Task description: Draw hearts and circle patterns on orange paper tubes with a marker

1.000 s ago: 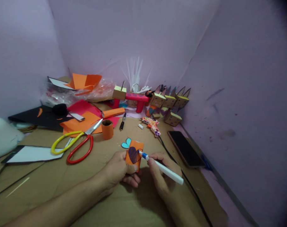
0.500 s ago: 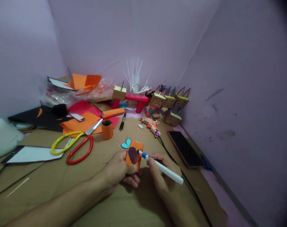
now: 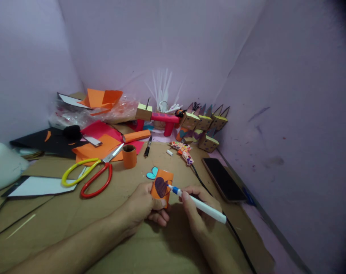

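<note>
Surface: brown cardboard (image 3: 150,251), lightly creased. Pale lilac walls (image 3: 161,38) close in beyond; dark smudges (image 3: 272,161) on the right-hand one, between two and three o'clock. Clock centre: orange paper piece (image 3: 162,189), held over the cardboard. Left hand (image 3: 144,201) has thumb and fingers closed on it. Right hand (image 3: 197,220) grips a white marker (image 3: 204,206) pen-fashion, fingers closed, tip at the heart's right edge. Scissors (image 3: 96,173) between nine and ten; phone (image 3: 224,179) at three. Markings: dark heart (image 3: 161,186) drawn on the orange; dot eyes on box heads (image 3: 190,120) at one. Finer print too small to read.
</note>
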The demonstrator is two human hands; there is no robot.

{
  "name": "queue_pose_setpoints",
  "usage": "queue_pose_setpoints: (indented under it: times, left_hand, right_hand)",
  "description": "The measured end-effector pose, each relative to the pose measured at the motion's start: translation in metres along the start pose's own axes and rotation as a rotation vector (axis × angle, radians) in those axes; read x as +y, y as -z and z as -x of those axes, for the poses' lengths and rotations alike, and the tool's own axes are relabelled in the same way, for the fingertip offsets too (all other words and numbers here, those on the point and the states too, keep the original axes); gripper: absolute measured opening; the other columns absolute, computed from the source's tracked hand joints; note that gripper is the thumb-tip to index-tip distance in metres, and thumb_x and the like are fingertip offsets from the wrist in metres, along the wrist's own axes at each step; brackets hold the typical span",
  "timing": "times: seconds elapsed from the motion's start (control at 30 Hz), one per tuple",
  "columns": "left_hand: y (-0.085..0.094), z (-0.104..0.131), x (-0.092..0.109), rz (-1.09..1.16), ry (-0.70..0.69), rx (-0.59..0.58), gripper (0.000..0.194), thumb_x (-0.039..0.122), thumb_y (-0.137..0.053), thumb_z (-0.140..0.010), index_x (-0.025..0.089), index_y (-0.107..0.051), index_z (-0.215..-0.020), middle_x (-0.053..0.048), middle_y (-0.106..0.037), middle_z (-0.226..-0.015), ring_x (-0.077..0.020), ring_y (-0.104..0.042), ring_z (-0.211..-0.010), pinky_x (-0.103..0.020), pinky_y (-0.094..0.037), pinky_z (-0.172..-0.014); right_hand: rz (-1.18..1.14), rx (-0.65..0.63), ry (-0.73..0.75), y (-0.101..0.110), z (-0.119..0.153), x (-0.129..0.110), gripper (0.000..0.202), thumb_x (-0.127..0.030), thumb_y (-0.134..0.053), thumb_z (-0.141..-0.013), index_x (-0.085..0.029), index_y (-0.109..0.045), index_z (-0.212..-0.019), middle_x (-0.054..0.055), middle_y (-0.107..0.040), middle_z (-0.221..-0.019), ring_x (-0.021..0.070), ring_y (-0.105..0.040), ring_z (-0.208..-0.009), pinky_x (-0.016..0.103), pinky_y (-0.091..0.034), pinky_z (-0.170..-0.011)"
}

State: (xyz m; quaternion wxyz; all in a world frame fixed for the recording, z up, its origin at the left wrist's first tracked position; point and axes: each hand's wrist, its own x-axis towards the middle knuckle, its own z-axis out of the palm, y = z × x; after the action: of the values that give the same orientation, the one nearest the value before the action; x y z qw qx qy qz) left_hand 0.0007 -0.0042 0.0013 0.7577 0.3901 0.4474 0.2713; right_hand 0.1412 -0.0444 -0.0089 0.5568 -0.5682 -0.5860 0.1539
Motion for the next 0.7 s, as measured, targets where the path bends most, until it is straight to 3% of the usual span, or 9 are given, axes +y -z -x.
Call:
queue_pose_setpoints:
  times: [0.1, 0.4, 0.7]
  left_hand:
    - [-0.0002, 0.0001, 0.0007, -0.001, 0.005, 0.000, 0.025, 0.017, -0.063, -0.063, 0.012, -0.050, -0.085, -0.003, -0.061, -0.064, -0.0096, -0.057, -0.044, -0.019, -0.049, -0.042]
    - [0.0015, -0.0025, -0.0026, 0.023, -0.009, -0.004, 0.017, 0.012, -0.060, -0.063, 0.011, -0.051, -0.077, -0.002, -0.060, -0.062, -0.0093, -0.057, -0.044, -0.019, -0.049, -0.041]
    - [0.0012, -0.0002, -0.0013, 0.011, -0.008, -0.006, 0.023, 0.013, -0.062, -0.062, 0.011, -0.052, -0.083, -0.003, -0.061, -0.064, -0.0100, -0.058, -0.046, -0.019, -0.049, -0.042]
  right_hand:
    - [0.011, 0.013, 0.008, -0.0009, -0.0008, 0.0007, 0.018, -0.031, -0.055, -0.078, -0.017, -0.062, -0.070, 0.000, -0.060, -0.053, 0.0107, -0.051, -0.041, 0.021, -0.037, -0.041]
    - [-0.009, -0.102, 0.041, 0.0015, 0.0006, -0.0038, 0.021, -0.031, -0.053, -0.078, -0.018, -0.060, -0.063, -0.001, -0.058, -0.048, 0.0103, -0.050, -0.040, 0.020, -0.036, -0.039]
    - [-0.006, -0.041, 0.010, -0.0004, 0.0005, -0.0021, 0.016, -0.031, -0.054, -0.078, -0.018, -0.062, -0.071, -0.001, -0.062, -0.051, 0.0111, -0.052, -0.041, 0.020, -0.039, -0.041]
